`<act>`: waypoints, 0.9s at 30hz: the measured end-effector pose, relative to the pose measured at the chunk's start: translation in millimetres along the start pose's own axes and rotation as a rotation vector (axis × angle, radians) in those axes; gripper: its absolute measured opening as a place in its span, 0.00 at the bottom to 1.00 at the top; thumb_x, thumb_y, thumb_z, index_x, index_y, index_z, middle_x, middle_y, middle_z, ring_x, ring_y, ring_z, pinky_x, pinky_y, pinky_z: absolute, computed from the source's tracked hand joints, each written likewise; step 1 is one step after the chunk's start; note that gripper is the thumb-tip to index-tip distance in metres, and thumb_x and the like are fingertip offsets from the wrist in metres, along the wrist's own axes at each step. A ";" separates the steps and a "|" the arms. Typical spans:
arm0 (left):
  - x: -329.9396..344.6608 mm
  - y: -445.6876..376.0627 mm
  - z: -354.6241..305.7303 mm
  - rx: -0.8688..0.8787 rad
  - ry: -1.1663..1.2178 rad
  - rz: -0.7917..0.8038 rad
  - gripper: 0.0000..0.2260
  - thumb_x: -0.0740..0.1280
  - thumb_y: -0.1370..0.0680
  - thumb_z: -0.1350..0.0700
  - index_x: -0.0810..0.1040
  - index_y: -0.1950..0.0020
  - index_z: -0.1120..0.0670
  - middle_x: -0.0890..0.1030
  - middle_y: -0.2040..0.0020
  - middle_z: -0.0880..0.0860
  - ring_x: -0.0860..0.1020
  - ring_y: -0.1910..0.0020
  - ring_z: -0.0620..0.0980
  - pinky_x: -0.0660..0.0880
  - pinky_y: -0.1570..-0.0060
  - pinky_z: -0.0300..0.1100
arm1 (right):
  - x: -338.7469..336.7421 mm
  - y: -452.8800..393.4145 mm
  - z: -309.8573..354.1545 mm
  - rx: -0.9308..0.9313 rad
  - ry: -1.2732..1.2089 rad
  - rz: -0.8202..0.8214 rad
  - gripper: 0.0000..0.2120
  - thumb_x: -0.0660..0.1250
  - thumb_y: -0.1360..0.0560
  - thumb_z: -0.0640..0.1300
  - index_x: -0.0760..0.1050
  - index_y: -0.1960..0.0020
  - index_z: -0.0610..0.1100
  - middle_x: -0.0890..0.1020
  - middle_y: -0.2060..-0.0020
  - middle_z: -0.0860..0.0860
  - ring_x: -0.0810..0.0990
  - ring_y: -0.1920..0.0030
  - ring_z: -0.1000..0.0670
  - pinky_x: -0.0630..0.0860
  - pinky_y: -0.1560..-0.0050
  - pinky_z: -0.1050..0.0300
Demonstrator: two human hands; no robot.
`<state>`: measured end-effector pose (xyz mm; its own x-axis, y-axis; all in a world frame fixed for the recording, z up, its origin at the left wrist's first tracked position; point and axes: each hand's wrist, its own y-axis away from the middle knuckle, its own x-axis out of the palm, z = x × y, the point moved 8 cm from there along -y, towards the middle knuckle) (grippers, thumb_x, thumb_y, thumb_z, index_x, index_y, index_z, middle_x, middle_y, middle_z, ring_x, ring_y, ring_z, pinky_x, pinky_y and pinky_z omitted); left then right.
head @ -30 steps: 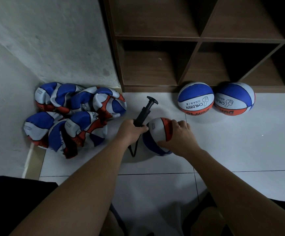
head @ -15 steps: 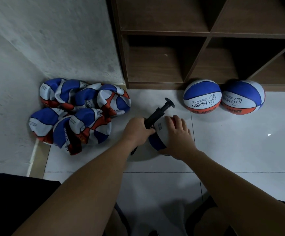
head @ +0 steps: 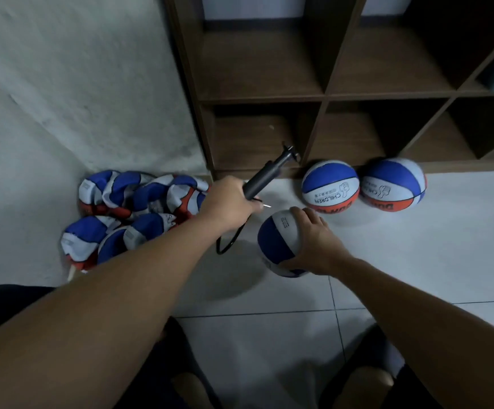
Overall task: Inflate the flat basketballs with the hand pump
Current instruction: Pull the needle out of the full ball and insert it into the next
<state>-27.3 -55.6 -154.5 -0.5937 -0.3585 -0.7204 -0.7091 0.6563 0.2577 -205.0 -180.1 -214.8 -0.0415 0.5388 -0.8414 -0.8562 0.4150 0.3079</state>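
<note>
The right hand [head: 313,240] is curled over the top and far side of a round blue-and-white basketball [head: 278,242], fingers spread and pressing it against the white tiled floor [head: 417,261], seemingly so it cannot roll. Just to its left, the left hand [head: 229,206] is closed around the lower barrel of the black hand pump [head: 265,178], which tilts up and away toward the shelving with its T-handle uppermost. A thin metal needle [head: 266,206] pokes out past the knuckles and points toward the ball without touching it; a black hose [head: 229,242] loops down from under the fist to the floor. Holding pump and needle in one fist leaves the other hand free for the ball. Judging by how full this ball looks, it is probably finished rather than about to be filled, though the valve is not visible. Farther left, against the grey wall [head: 77,84], lies a heap of crumpled flat basketballs [head: 130,214], apparently the ones waiting their turn. Farther back on the right, two inflated balls [head: 364,185] sit side by side, touching, at the foot of the brown wooden shelf unit [head: 325,93], likely parked there as done.
</note>
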 end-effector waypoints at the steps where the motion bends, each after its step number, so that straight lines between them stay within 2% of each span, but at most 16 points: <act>1: -8.4 -1.3 -25.1 0.043 0.003 0.007 0.09 0.81 0.25 0.47 0.84 0.53 0.49 0.84 0.60 0.50 0.84 0.62 0.50 0.78 0.63 0.44 | -21.9 1.2 3.6 -0.019 0.029 0.024 0.65 0.85 0.47 0.67 0.54 0.19 0.58 0.66 0.24 0.52 0.70 0.26 0.42 0.80 0.35 0.37; 4: -31.5 -1.8 -91.5 0.133 0.028 -0.005 0.09 0.82 0.27 0.46 0.86 0.54 0.47 0.86 0.61 0.47 0.85 0.61 0.46 0.80 0.60 0.43 | -98.8 14.0 3.0 -0.094 0.174 0.047 0.63 0.82 0.48 0.70 0.54 0.21 0.60 0.69 0.28 0.53 0.73 0.30 0.42 0.79 0.35 0.40; 7: -36.3 0.2 -136.6 0.144 0.111 -0.007 0.09 0.83 0.28 0.47 0.87 0.54 0.48 0.87 0.63 0.47 0.86 0.63 0.46 0.83 0.57 0.44 | -171.9 37.3 -24.0 -0.116 0.331 0.037 0.62 0.79 0.48 0.73 0.55 0.22 0.60 0.69 0.31 0.53 0.74 0.33 0.44 0.80 0.37 0.41; 10: -19.1 -1.6 -178.4 0.149 0.258 0.032 0.07 0.83 0.26 0.52 0.87 0.54 0.50 0.87 0.66 0.47 0.86 0.66 0.45 0.80 0.64 0.38 | -235.7 63.0 -82.0 -0.022 0.383 -0.043 0.60 0.81 0.50 0.72 0.59 0.24 0.61 0.69 0.31 0.54 0.75 0.37 0.46 0.83 0.43 0.45; 13: 12.7 -9.5 -204.8 0.168 0.293 0.069 0.06 0.82 0.26 0.53 0.88 0.54 0.51 0.87 0.66 0.52 0.86 0.65 0.50 0.80 0.59 0.43 | -279.8 82.9 -161.8 0.155 0.351 -0.218 0.64 0.84 0.50 0.68 0.57 0.21 0.58 0.69 0.28 0.51 0.75 0.34 0.43 0.79 0.41 0.48; 16: 49.7 -23.2 -208.8 0.158 0.225 0.119 0.07 0.82 0.26 0.52 0.87 0.54 0.51 0.87 0.65 0.52 0.87 0.62 0.52 0.80 0.57 0.43 | -294.5 90.9 -243.7 0.295 0.247 -0.376 0.65 0.86 0.50 0.65 0.57 0.20 0.56 0.68 0.27 0.47 0.73 0.30 0.37 0.78 0.35 0.42; 18: 73.1 -34.9 -209.0 0.143 0.164 0.150 0.07 0.82 0.27 0.51 0.87 0.54 0.51 0.87 0.65 0.51 0.87 0.62 0.52 0.81 0.56 0.45 | -292.8 88.6 -287.6 0.349 0.184 -0.457 0.62 0.86 0.49 0.63 0.59 0.22 0.57 0.69 0.28 0.47 0.72 0.30 0.35 0.79 0.37 0.39; 20: 93.4 -47.0 -211.7 0.123 0.129 0.169 0.08 0.82 0.27 0.50 0.87 0.54 0.51 0.87 0.65 0.50 0.87 0.63 0.50 0.80 0.61 0.42 | -285.5 77.8 -321.5 0.386 0.155 -0.516 0.60 0.87 0.48 0.61 0.59 0.23 0.57 0.69 0.29 0.47 0.72 0.30 0.36 0.80 0.40 0.38; 22: 110.6 -58.9 -216.0 0.103 0.122 0.173 0.08 0.82 0.26 0.50 0.87 0.53 0.51 0.87 0.65 0.50 0.86 0.64 0.50 0.75 0.69 0.37 | -275.6 60.4 -352.6 0.423 0.118 -0.573 0.61 0.88 0.47 0.60 0.60 0.23 0.54 0.69 0.28 0.47 0.71 0.30 0.37 0.80 0.40 0.37; 23: 118.9 -63.9 -217.9 0.095 0.120 0.177 0.07 0.82 0.26 0.50 0.87 0.53 0.51 0.87 0.65 0.51 0.86 0.64 0.50 0.75 0.69 0.36 | -269.9 50.3 -368.0 0.437 0.102 -0.596 0.60 0.88 0.48 0.60 0.60 0.23 0.53 0.68 0.29 0.47 0.71 0.31 0.37 0.80 0.39 0.38; 24: 126.9 -67.7 -220.6 0.093 0.120 0.185 0.07 0.82 0.26 0.50 0.87 0.53 0.51 0.87 0.65 0.50 0.86 0.63 0.50 0.77 0.67 0.37 | -264.4 39.3 -382.3 0.443 0.091 -0.613 0.60 0.87 0.48 0.60 0.61 0.23 0.53 0.68 0.29 0.47 0.71 0.31 0.37 0.79 0.38 0.38; 27: 152.5 -75.4 -225.2 0.075 0.124 0.223 0.06 0.82 0.26 0.52 0.87 0.55 0.51 0.87 0.64 0.51 0.86 0.61 0.54 0.83 0.56 0.49 | -245.6 3.6 -420.9 0.440 0.055 -0.611 0.61 0.86 0.48 0.61 0.60 0.22 0.51 0.68 0.30 0.46 0.69 0.31 0.37 0.78 0.36 0.38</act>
<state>-150.0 -309.3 -138.9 -0.7777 -0.2748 -0.5653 -0.5277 0.7741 0.3496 -414.7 -619.5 -193.9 0.3389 0.0862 -0.9369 -0.4512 0.8887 -0.0815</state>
